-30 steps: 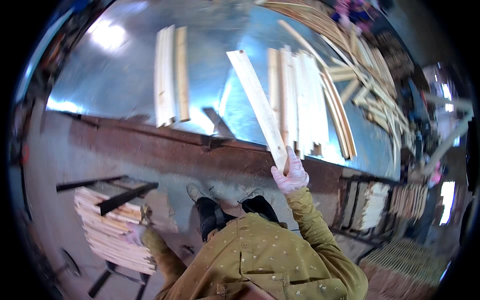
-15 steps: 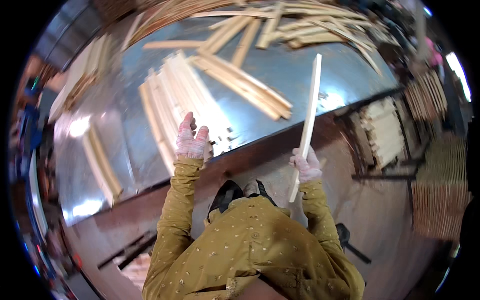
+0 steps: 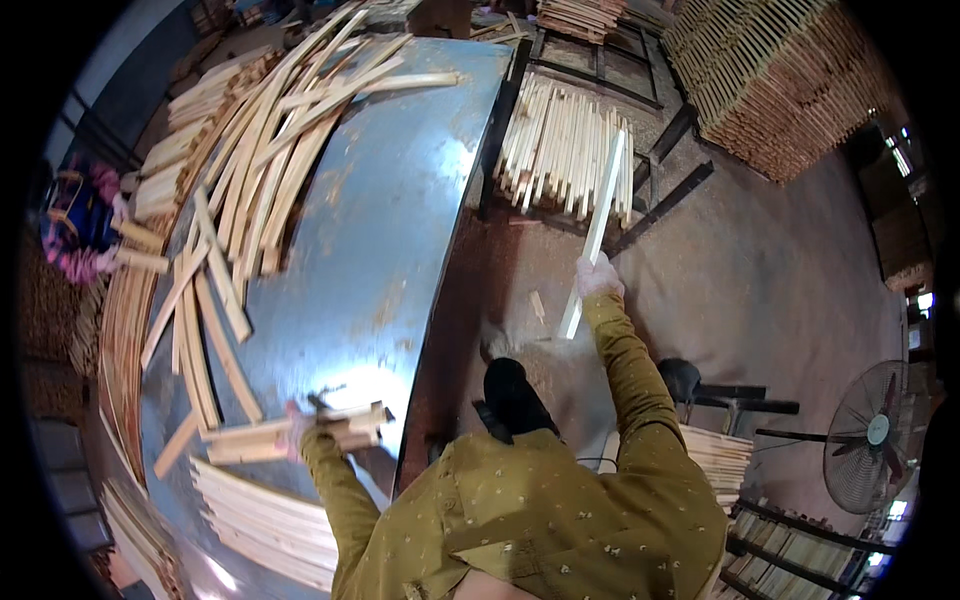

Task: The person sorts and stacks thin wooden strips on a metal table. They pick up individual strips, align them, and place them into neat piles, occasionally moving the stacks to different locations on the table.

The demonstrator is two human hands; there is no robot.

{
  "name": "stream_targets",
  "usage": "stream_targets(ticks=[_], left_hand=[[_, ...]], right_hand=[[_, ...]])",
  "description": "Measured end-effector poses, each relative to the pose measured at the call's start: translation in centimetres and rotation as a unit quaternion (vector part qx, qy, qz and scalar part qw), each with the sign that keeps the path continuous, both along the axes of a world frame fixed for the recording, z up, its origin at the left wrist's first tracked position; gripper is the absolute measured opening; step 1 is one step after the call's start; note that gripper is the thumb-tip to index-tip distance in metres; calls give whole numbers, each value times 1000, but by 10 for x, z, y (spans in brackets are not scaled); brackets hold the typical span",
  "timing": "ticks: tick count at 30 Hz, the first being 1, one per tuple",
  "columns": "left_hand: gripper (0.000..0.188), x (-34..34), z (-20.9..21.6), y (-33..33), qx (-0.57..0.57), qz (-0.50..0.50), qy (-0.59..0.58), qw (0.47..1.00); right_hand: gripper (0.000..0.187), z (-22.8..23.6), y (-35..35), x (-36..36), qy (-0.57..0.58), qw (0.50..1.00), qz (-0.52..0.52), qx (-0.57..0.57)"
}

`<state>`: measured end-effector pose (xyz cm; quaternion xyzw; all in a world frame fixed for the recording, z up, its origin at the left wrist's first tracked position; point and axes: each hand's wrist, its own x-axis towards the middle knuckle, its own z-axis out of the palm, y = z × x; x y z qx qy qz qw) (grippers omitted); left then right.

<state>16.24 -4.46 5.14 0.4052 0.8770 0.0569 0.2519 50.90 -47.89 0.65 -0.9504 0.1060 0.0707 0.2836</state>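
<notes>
While the left hand (image 3: 300, 428) grips short wooden slats (image 3: 290, 432), the right hand (image 3: 598, 277) clasps a long slat (image 3: 597, 222).

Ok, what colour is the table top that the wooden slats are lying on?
Shiny silver-grey sheet metal with rusty brown smudges, seen in the head view: the table top.

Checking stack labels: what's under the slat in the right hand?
Under the slat in the right hand: a rack of stacked slats, then dusty floor. The rack's frame is mostly covered.
</notes>
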Motion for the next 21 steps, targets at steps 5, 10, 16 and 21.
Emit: stream_targets(ticks=[5, 10, 16, 21], left_hand=[[81, 43, -50, 18, 91, -93, -24, 991], [76, 106, -64, 31, 97, -119, 9, 988], [70, 172, -77, 27, 49, -122, 28, 991], [65, 140, -52, -10, 40, -60, 20, 997]], right_hand=[[56, -27, 49, 202, 15, 999, -36, -24], [57, -110, 107, 380, 101, 993, -58, 30], [59, -183, 135, 471, 132, 990, -29, -29], [56, -212, 160, 498, 227, 922, 238, -206]])
